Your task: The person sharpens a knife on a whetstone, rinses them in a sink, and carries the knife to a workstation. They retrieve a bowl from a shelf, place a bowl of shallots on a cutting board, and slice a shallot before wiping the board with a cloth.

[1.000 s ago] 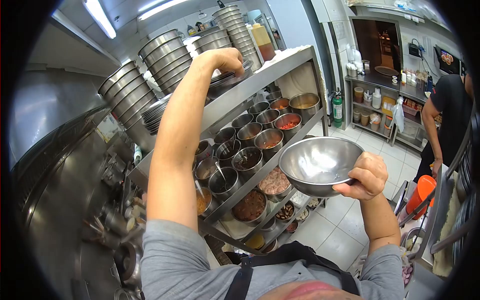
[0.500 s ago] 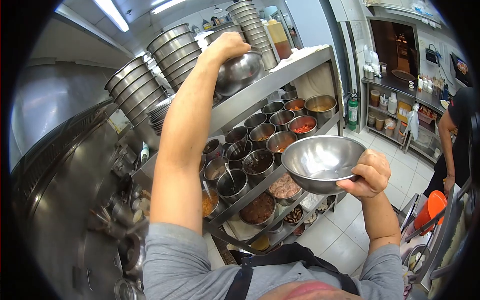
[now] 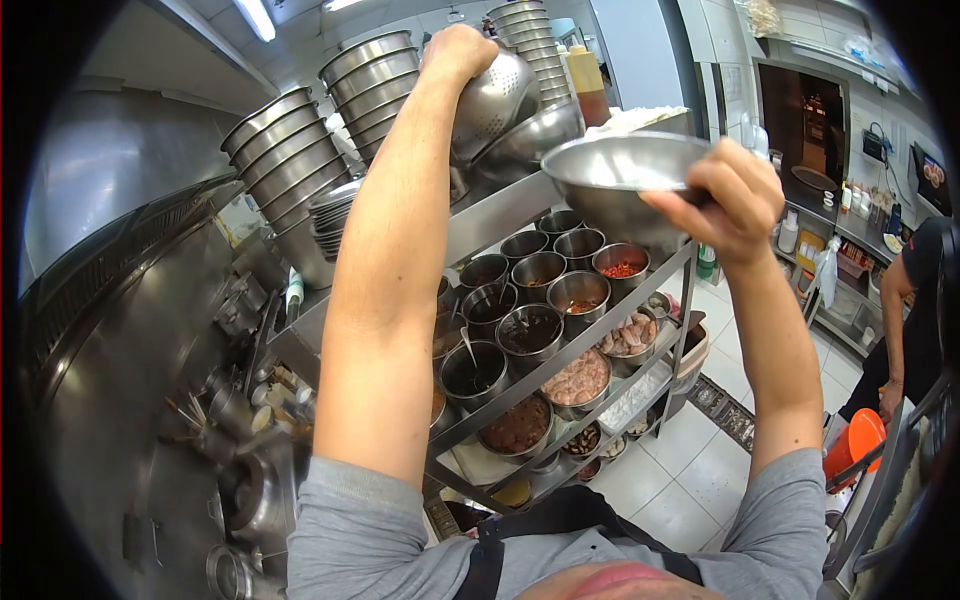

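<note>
The left hand (image 3: 458, 52) is raised to the top shelf (image 3: 490, 215) of a steel rack, its fingers (image 3: 472, 48) curled tight over the rim of a perforated colander (image 3: 492, 100). The fingertips are hidden behind the hand. The colander is tipped on its side near the front edge of that shelf, and its round bottom rests against a second bowl (image 3: 530, 135) lying just below it. The right hand (image 3: 730, 195) holds a steel bowl (image 3: 625, 175) up at the level of the top shelf, at its front right corner. The fingers (image 3: 700, 190) are folded over the near rim and pressed together, clamping it, and the thumb cannot be made out. The steel bowl sits level, mouth up, just beside the second bowl; whether the two touch cannot be told. Tall stacks of steel pots (image 3: 290, 160) stand along the left and back of the top shelf, with a sauce bottle (image 3: 590, 85) and a white cloth (image 3: 630, 120) towards its right end. On the sloping lower shelves sit rows of round tubs (image 3: 540, 330) filled with sauces and chopped food, some with spoons in them. At the far right another person (image 3: 905, 300) in a dark shirt stands near an orange container (image 3: 855, 440).
</note>
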{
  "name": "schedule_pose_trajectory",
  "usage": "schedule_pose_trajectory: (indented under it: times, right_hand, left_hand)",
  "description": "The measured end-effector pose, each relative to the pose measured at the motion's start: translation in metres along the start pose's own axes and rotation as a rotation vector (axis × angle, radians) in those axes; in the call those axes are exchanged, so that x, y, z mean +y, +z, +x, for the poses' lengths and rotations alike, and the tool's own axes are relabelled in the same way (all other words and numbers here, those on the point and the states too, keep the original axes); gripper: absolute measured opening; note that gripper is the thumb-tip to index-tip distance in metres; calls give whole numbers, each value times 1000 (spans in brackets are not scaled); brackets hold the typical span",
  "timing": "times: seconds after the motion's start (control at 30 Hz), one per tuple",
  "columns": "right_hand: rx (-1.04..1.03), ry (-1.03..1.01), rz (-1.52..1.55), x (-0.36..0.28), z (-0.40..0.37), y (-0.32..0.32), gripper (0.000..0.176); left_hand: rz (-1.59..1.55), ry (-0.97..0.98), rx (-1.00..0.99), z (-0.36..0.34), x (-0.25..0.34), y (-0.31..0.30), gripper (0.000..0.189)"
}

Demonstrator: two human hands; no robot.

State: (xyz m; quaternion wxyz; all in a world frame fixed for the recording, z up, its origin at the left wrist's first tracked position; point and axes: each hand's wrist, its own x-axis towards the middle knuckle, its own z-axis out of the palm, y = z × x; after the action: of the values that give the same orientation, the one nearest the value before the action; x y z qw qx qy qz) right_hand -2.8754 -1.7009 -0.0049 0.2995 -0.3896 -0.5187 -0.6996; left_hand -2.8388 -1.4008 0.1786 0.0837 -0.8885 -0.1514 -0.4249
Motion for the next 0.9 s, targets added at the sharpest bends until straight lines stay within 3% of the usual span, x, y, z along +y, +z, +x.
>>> schedule_pose_trajectory:
  times: [0.1, 0.13, 0.27, 0.37, 0.4, 0.43, 0.5, 0.57, 0.67, 0.77, 0.83, 0.9]
  right_hand:
    - [-30, -58, -80, 17, 21, 19, 43]
    - [-29, -67, -113, 22, 28, 25, 43]
    - [-13, -89, -201, 39, 48, 68, 46]
    - [-32, -168, -156, 47, 47, 128, 44]
    - [-70, -145, -154, 48, 41, 147, 43]
    - [-107, -125, -152, 48, 33, 164, 43]
    - [-188, -28, -91, 40, 11, 185, 42]
    - [-183, 73, -41, 33, -9, 193, 43]
    - [-128, 116, -87, 36, -2, 182, 45]
    - [-61, -56, -211, 52, 12, 174, 46]
    - [-93, -36, -294, 76, 9, 165, 45]
    - [-160, 16, -380, 99, 0, 158, 42]
  left_hand:
    - [-3, -14, 181, 36, -23, 9, 30]
    - [83, 74, 167, 43, -30, 0, 34]
    - [169, 60, 234, 58, -45, -48, 35]
    - [33, 54, 471, 54, -48, -75, 39]
    - [333, 176, 404, 63, -55, -75, 43]
    - [334, 168, 408, 57, -53, -77, 43]
    - [-167, -55, 527, 40, -39, -79, 46]
    - [-203, -66, 581, 36, -42, -68, 47]
    - [-231, -27, 407, 18, -39, -76, 47]
    - [-240, -23, 426, 13, -35, -81, 48]
    - [-260, -27, 557, 15, -39, -81, 48]
    - [-223, -23, 524, 16, -45, -85, 48]
